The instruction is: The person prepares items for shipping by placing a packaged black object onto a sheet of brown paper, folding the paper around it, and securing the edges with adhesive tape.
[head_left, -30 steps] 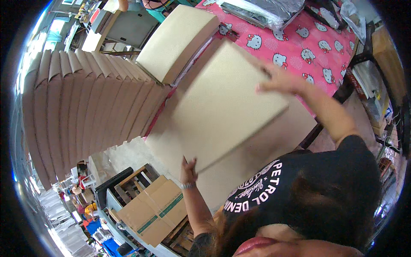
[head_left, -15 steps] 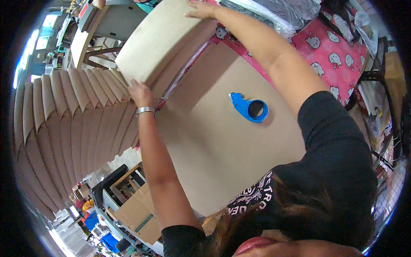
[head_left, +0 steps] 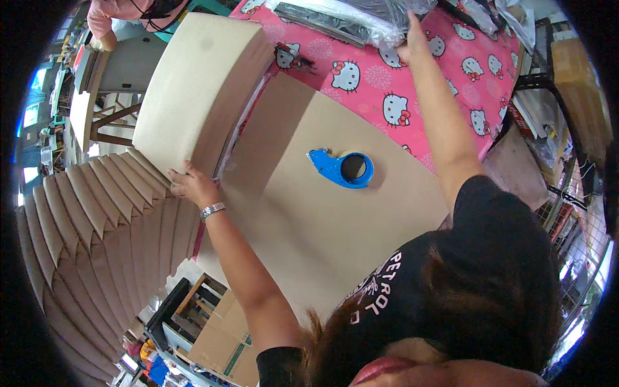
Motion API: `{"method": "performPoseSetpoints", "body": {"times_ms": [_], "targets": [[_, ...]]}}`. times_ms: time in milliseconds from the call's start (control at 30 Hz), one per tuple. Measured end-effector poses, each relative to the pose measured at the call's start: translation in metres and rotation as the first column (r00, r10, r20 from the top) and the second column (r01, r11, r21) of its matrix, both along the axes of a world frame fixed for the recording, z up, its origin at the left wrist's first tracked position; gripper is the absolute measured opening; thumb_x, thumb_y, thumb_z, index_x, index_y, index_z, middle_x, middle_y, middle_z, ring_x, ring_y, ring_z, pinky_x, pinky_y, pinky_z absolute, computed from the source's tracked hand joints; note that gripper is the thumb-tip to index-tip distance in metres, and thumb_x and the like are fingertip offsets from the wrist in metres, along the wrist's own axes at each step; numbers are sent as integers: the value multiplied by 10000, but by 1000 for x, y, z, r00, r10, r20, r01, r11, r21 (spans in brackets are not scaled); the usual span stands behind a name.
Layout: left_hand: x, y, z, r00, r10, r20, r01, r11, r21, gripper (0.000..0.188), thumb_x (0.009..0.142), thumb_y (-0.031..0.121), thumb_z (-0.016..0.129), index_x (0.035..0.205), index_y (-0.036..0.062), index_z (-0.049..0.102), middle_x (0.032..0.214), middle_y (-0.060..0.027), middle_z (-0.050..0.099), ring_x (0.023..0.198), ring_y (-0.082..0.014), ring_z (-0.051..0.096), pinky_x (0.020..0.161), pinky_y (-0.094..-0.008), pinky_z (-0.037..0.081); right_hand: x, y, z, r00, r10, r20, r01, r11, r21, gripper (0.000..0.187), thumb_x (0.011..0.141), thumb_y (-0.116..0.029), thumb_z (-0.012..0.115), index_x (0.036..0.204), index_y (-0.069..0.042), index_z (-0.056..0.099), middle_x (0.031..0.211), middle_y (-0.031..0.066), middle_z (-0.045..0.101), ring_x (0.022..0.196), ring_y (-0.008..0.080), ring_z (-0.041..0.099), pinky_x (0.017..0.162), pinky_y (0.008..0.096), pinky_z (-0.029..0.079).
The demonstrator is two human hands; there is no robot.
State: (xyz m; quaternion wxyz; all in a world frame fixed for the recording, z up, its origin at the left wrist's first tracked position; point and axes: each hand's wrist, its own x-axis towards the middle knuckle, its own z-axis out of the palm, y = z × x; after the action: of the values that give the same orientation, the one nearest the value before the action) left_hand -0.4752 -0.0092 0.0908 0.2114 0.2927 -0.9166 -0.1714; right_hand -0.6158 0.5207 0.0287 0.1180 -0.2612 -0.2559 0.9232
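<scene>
My left hand (head_left: 196,187) rests with its fingers spread on the near end of a thick stack of beige cardboard sheets (head_left: 193,77). At the far side of the table, my right hand (head_left: 416,46) grips the right end of a dark bundle in clear plastic wrap (head_left: 361,19); its fingertips are partly hidden. Between my arms a large flat cardboard sheet (head_left: 290,238) covers the near part of the table. A blue tape dispenser (head_left: 340,169) lies on that sheet, touched by neither hand.
A pink cat-patterned cloth (head_left: 371,80) covers the table, with a dark slim tool (head_left: 294,58) beside the stack. Folded cardboard (head_left: 116,206) fans out at left. Cardboard boxes (head_left: 222,342) stand below it. A wire rack (head_left: 548,219) is at right. Another person (head_left: 132,19) is at far left.
My right hand has left the cardboard stack and moved right to the plastic-wrapped bundle. My left hand stays at the stack's near end. The whole view has shifted.
</scene>
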Motion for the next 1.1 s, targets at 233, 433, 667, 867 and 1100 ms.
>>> {"method": "performPoseSetpoints", "body": {"times_ms": [233,433,667,867,1100], "targets": [[14,77,-3,953,-209,-220,191,976,-101,650,891,364,513,1345,-43,287,1359,-308,242,1249,-462,259,1061,-501,188,30,-43,18,926,165,340,-284,897,339,479,762,-319,726,1126,-54,563,1103,114,597,981,270,556,807,427,461],[12,242,-4,992,-125,-20,-36,-431,902,945,750,694,539,1373,23,305,1340,-157,386,1182,-312,429,980,-464,338,208,-144,78,972,106,210,-141,977,158,440,737,-175,753,1097,-6,565,1036,101,612,923,218,585,832,355,458],[112,296,1,973,-162,-163,33,-604,796,276,757,135,598,986,-17,573,955,-135,623,916,-295,599,803,-418,500,393,-82,130,759,491,428,-651,584,484,558,748,-136,741,1204,46,475,1172,124,556,1051,193,533,872,343,433],[223,209,52,951,-140,-277,171,-510,843,558,688,294,629,1128,-32,518,1003,-163,619,932,-313,589,864,-435,473,425,3,136,111,795,596,-795,-289,533,617,785,-327,670,1253,15,456,1164,146,567,1059,241,537,924,355,411],[337,44,64,840,-377,-390,403,-47,914,652,652,173,658,1237,-30,457,1194,-158,543,1071,-309,542,913,-422,452,358,-117,190,484,802,350,-324,-207,923,806,699,-544,698,1225,16,451,1123,236,577,1045,310,563,902,374,424]]}}
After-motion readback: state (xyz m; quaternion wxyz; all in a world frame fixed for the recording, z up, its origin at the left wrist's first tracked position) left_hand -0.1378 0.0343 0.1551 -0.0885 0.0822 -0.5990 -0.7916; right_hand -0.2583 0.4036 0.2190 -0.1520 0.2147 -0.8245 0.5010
